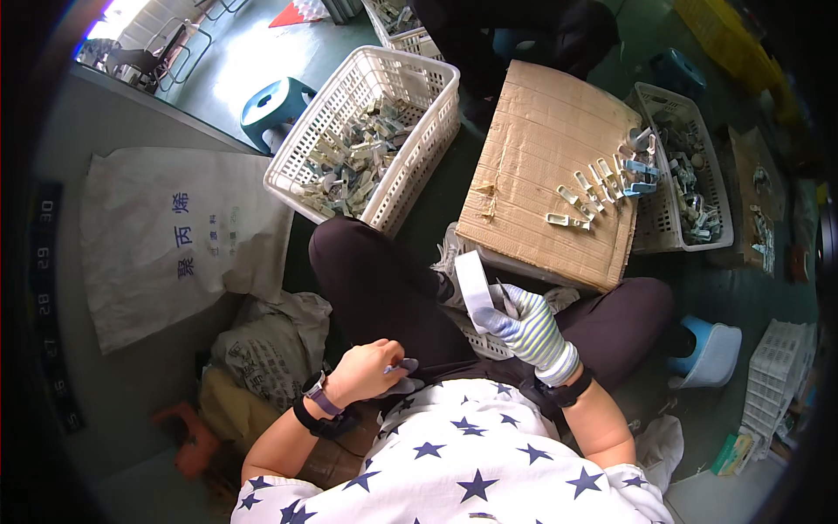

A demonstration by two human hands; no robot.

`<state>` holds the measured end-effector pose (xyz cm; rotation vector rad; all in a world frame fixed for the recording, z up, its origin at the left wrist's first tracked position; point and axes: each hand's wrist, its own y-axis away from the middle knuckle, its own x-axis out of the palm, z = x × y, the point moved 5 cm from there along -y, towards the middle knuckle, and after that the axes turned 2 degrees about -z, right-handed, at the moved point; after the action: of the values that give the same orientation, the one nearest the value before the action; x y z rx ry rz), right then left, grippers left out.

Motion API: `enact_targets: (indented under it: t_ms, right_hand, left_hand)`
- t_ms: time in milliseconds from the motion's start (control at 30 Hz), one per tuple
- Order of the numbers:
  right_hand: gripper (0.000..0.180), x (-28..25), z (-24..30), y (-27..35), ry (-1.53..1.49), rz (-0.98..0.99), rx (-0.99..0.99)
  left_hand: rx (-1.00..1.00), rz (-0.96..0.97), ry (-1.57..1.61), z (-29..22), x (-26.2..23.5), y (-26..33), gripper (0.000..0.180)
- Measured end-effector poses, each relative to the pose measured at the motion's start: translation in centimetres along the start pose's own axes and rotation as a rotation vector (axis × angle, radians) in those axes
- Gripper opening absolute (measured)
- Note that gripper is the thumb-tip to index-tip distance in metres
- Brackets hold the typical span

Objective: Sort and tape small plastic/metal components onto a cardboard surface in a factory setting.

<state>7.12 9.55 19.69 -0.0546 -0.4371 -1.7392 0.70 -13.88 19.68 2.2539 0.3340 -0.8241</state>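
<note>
While the person sits with knees up, the bare left hand rests low at about 7 o'clock, its grip curled together on a small pale purple piece held against the lap. Just up and right of it, around 5 o'clock, the right hand in a striped glove has its grip clamped on a white strip that stands nearly upright. Past the knees, at about 1 o'clock, a cardboard sheet carries a row of small white and blue clips. At 11 o'clock sits a white basket full of mixed clips, and a second basket sits at 2 o'clock. A white sack lies on the floor at 9 o'clock.
</note>
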Motion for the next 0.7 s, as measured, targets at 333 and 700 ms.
enact_targets:
  t_ms: [333,700]
  right_hand:
    - [0.028,-0.2,0.7,0.7,-0.009,-0.015,0.127]
    - [0.033,0.2,0.5,1.0,0.020,0.036,0.204]
  left_hand:
    - [0.155,-0.174,0.407,-2.2,0.9,-1.3,0.025]
    - [0.171,-0.319,0.402,-1.1,-1.7,-4.3,0.023]
